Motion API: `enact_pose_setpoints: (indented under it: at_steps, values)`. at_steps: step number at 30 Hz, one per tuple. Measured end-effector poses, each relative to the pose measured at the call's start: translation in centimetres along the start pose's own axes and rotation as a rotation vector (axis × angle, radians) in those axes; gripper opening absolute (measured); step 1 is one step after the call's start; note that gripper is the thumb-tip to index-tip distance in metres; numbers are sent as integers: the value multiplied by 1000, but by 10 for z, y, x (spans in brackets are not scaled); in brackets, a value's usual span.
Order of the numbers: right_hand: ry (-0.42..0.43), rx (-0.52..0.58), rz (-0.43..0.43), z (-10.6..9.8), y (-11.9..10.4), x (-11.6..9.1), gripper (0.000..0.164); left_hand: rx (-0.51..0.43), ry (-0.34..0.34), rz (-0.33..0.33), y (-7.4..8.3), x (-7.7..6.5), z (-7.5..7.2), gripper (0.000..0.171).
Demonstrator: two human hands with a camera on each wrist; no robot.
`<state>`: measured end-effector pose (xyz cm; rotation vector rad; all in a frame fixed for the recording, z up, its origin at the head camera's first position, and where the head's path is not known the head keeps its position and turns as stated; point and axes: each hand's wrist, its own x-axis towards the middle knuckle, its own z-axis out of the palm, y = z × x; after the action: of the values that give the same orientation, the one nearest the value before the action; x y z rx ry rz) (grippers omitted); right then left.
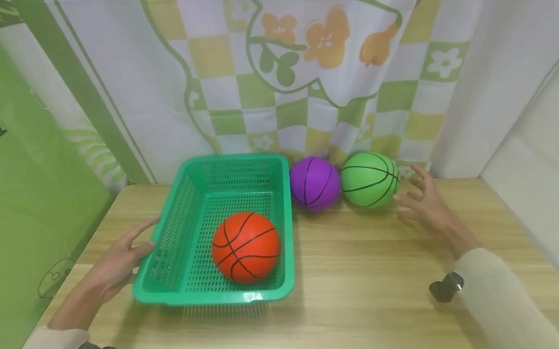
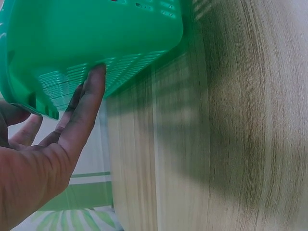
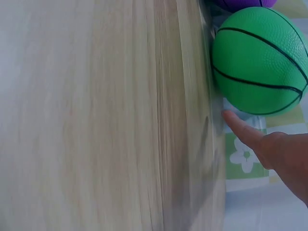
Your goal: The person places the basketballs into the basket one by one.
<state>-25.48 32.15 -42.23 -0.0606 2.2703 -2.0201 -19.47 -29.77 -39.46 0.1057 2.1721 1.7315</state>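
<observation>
A green plastic basket (image 1: 293, 252) with slotted walls stands on the wooden table, and an orange-red toy basketball (image 1: 246, 247) lies inside it. My left hand (image 1: 117, 262) is at the basket's left side, fingers extended along the outer wall. In the left wrist view, the fingertips (image 2: 98, 72) reach the slotted side and the thumb is close under the rim. A green ball (image 1: 370, 180) with black lines sits right of a purple ball (image 1: 315, 184). Beside the green ball's right side, my right hand (image 1: 427, 204) is spread with nothing in its grasp; contact cannot be told.
A checked curtain (image 1: 331, 78) with flower prints hangs behind the balls, along the back edge of the table (image 1: 364, 302). Green cloth (image 1: 18, 168) hangs on the left and a pale one (image 1: 554, 157) on the right. Both wrists carry small black devices.
</observation>
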Motion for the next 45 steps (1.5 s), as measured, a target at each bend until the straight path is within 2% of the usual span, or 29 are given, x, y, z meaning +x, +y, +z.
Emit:
enact_pose_setpoints:
  at_steps: [11,17,26,34,41,45]
  values:
    - [33,108,20,18,0,15,104,-16,-10,0,0,0,2,65]
    - [62,118,21,24,2,22,106,-25,-20,4,-1,2,2,65]
    - [157,74,15,33,8,29,108,-33,-28,8,-1,2,5,64]
    - [241,15,16,31,11,33,107,-17,-22,10,-1,3,5,64]
    - [194,-78,30,25,6,31,106,-28,-13,4,-1,2,3,65]
    - [157,-150,-8,25,-1,28,107,-27,-1,5,-2,1,1,64]
